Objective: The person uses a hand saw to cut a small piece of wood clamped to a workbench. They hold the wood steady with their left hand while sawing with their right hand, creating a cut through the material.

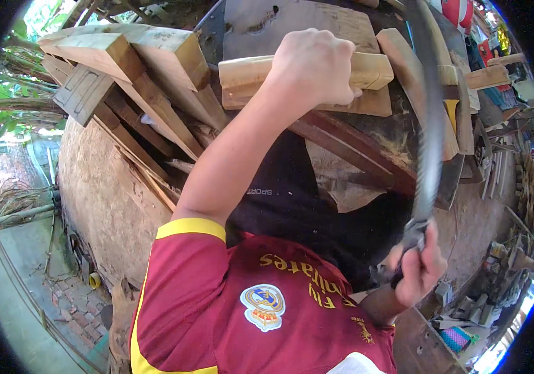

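My left hand (pixel 314 68) is closed over a pale, planed wooden block (pixel 242 81), which lies crosswise on a flat board (pixel 373 103) on the dark bench. My right hand (pixel 420 265), low at the right, grips the black handle (pixel 412 246) of a long saw; its blurred blade (pixel 429 156) rises past the right end of the block. Whether the blade touches any wood, I cannot tell. Just right of the block lies a curved light wood piece (pixel 395 53), partly behind the blade.
Long timbers (pixel 161 56) lean at my left, with a small weathered board (pixel 83 93) on them. A reddish-brown beam (pixel 354 156) runs along the bench's near side. Further right are a yellow-handled tool (pixel 451 118) and piled scrap (pixel 501 262). My legs are below the bench edge.
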{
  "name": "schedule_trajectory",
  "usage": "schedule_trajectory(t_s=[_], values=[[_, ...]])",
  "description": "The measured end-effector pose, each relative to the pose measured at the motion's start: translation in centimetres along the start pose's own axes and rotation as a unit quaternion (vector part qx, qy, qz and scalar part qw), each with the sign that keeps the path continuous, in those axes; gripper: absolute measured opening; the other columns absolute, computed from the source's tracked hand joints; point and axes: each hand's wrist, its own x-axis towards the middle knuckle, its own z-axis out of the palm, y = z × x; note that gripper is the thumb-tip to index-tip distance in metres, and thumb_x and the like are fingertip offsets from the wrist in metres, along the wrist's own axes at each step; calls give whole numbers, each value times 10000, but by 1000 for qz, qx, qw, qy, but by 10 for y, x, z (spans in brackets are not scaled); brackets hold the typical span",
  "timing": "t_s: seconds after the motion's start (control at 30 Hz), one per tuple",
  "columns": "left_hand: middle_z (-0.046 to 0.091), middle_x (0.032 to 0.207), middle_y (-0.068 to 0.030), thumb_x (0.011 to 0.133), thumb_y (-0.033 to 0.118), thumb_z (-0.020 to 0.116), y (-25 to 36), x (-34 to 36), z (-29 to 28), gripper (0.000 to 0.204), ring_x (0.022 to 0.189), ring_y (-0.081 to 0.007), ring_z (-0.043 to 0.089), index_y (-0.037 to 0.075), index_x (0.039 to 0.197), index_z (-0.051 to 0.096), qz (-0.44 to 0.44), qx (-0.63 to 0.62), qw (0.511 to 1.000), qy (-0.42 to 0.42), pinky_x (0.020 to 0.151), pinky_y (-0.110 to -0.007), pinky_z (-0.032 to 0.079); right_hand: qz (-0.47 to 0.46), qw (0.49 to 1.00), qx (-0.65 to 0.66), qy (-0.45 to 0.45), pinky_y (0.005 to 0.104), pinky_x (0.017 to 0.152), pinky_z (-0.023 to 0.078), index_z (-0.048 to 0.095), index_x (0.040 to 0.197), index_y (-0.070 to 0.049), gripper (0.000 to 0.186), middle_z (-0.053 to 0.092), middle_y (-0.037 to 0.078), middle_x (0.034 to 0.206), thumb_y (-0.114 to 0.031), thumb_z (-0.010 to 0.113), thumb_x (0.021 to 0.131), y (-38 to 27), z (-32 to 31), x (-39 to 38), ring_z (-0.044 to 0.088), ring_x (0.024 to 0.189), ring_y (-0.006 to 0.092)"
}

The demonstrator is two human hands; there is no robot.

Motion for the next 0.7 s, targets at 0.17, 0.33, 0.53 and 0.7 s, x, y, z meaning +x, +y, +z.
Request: schedule_trajectory(t_s=[0.17, 0.33, 0.53, 0.7], values=[[730, 958, -149, 716, 526, 800, 2, 0, -4, 538, 974, -323, 696, 78, 1003, 720, -12, 17, 999, -25, 869, -443, 548, 10, 976, -201, 83, 284, 694, 526, 561, 1383, 54, 440, 737, 134, 836, -13, 612, 952, 23, 6, 12, 663, 721, 134], [731, 965, -161, 710, 538, 798, 2, 1, -2, 568, 977, -330, 697, 65, 1014, 723, -6, 23, 1000, -17, 874, -445, 550, -43, 955, -284, 67, 280, 722, 535, 569, 1384, 45, 420, 739, 130, 867, 21, 576, 965, 41, 19, 19, 676, 726, 142], [726, 991, -176, 715, 519, 803, 5, 0, -5, 614, 989, -340, 690, 62, 1116, 720, -11, 18, 1000, -4, 899, -450, 540, -94, 929, -351, 71, 292, 717, 555, 593, 1363, 30, 478, 731, 155, 931, 83, 615, 888, 52, 26, 24, 698, 736, 190], [722, 1000, -177, 712, 519, 804, 4, -1, -6, 607, 979, -357, 686, 72, 1116, 720, -11, 14, 1000, -3, 888, -450, 538, -97, 933, -342, 54, 299, 626, 532, 584, 1371, 33, 512, 680, 141, 831, 105, 600, 865, 44, 38, 22, 643, 644, 204]])
